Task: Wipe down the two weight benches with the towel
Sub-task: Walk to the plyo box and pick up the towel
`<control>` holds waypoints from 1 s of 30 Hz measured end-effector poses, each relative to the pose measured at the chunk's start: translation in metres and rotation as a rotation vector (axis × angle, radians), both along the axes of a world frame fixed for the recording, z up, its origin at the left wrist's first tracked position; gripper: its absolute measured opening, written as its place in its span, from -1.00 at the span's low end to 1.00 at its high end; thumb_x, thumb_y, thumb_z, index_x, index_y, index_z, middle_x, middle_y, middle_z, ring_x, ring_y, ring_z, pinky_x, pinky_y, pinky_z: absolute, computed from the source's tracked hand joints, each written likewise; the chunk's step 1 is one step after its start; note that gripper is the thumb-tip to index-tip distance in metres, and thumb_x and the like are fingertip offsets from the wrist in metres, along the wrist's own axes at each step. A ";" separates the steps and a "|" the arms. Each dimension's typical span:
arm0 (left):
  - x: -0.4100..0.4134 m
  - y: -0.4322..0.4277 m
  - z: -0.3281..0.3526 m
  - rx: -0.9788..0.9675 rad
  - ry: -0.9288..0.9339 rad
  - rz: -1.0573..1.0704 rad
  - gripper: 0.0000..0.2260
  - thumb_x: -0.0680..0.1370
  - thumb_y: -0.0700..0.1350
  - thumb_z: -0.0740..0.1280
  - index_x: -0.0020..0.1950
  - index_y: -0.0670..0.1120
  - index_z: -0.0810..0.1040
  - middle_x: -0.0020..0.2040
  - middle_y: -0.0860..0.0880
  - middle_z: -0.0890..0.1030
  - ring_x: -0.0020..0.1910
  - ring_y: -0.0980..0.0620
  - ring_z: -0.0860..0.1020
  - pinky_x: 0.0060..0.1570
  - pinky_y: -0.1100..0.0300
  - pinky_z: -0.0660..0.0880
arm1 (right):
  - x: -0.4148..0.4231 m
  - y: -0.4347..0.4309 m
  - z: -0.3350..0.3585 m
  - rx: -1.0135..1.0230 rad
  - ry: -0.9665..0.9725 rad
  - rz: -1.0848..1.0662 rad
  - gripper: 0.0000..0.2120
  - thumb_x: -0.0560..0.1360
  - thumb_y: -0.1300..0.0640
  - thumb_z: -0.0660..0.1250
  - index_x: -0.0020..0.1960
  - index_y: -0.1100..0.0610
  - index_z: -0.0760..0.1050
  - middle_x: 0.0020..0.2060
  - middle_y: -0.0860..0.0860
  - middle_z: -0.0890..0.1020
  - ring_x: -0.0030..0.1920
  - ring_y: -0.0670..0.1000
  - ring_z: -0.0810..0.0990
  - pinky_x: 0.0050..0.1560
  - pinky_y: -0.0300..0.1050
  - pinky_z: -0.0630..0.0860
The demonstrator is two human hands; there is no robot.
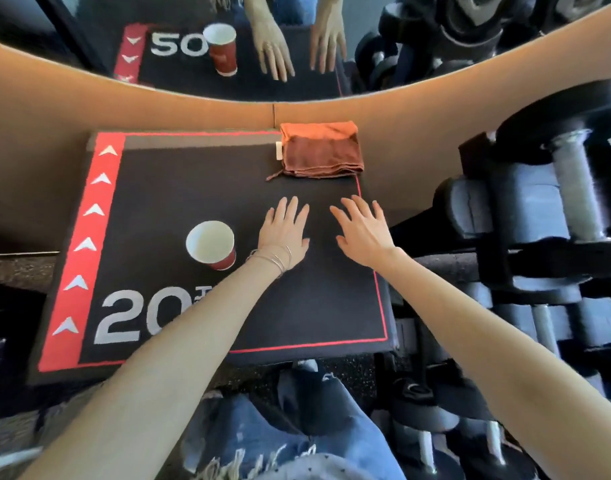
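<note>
Both hands lie flat, palms down and fingers spread, on the black padded table with its red border: the left hand just beside a red paper cup, the right hand holding nothing either. The folded orange towel rests at the table's far edge, near the fingertips but apart. Dumbbells sit on the right.

folded rust-orange towel, lying flat at platform's far edge
</note>
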State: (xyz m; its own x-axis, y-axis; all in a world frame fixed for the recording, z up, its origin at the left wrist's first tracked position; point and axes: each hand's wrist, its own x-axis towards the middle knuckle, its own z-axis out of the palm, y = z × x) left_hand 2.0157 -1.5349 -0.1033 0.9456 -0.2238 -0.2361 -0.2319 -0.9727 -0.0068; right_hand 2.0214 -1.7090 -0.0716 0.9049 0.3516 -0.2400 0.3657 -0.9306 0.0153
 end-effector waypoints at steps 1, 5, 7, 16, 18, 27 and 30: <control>0.009 0.001 -0.002 0.005 0.015 0.019 -0.39 0.59 0.08 0.12 0.54 -0.06 -0.08 0.55 -0.13 -0.04 0.52 -0.15 -0.05 0.47 -0.05 0.05 | 0.011 0.000 -0.002 0.014 0.003 0.009 -0.39 0.56 0.03 0.22 0.52 0.09 0.04 0.50 0.10 0.11 0.51 0.13 -0.03 0.46 0.21 -0.02; 0.038 0.000 -0.006 0.029 0.043 0.051 -0.37 0.59 0.02 0.15 0.54 -0.08 -0.11 0.56 -0.10 -0.08 0.53 -0.13 -0.06 0.47 -0.02 0.04 | 0.052 -0.001 -0.010 0.063 -0.001 0.034 -0.41 0.57 0.11 0.20 0.52 0.12 0.04 0.50 0.11 0.11 0.50 0.13 0.01 0.47 0.12 -0.01; 0.055 -0.004 -0.008 0.010 0.028 0.057 -0.37 0.58 -0.02 0.17 0.54 -0.08 -0.10 0.56 -0.08 -0.08 0.53 -0.11 -0.06 0.47 -0.01 0.05 | 0.071 -0.003 -0.014 0.099 0.001 0.032 -0.42 0.56 0.21 0.18 0.52 0.14 0.06 0.50 0.12 0.11 0.50 0.14 0.03 0.47 0.08 0.02; 0.134 -0.023 -0.022 0.032 -0.126 0.011 -0.47 0.59 -0.30 0.14 0.53 -0.14 0.03 0.54 -0.17 0.06 0.52 -0.13 0.06 0.41 0.01 0.21 | 0.152 0.001 -0.036 0.084 0.046 0.053 -0.38 0.56 0.30 0.17 0.53 0.14 -0.02 0.52 0.11 0.06 0.51 0.14 0.01 0.49 0.07 0.04; 0.142 -0.029 -0.021 0.039 -0.137 0.050 -0.50 0.58 -0.33 0.14 0.50 -0.18 0.09 0.50 -0.26 0.14 0.48 -0.18 0.15 0.31 -0.01 0.35 | 0.153 0.000 -0.044 0.074 -0.013 0.058 -0.43 0.58 0.28 0.17 0.52 0.15 0.04 0.51 0.12 0.12 0.50 0.13 0.07 0.45 0.05 0.15; 0.135 -0.039 0.000 0.214 -0.108 -0.001 -0.77 0.57 -0.32 0.18 0.22 -0.23 0.40 0.10 -0.22 0.55 0.06 -0.18 0.57 -0.09 0.02 0.52 | 0.134 0.004 -0.043 0.059 -0.141 0.037 -0.60 0.51 0.28 0.28 0.34 0.17 0.34 0.22 0.08 0.47 0.17 0.07 0.47 -0.10 -0.04 0.51; 0.099 -0.038 -0.004 0.205 -0.099 -0.037 -0.68 0.57 -0.29 0.18 0.33 -0.20 0.33 0.20 -0.22 0.50 0.14 -0.14 0.53 -0.06 0.05 0.54 | 0.098 0.001 -0.045 0.092 -0.106 0.014 -0.56 0.54 0.29 0.23 0.40 0.16 0.28 0.35 0.10 0.38 0.32 0.09 0.38 0.00 -0.01 0.52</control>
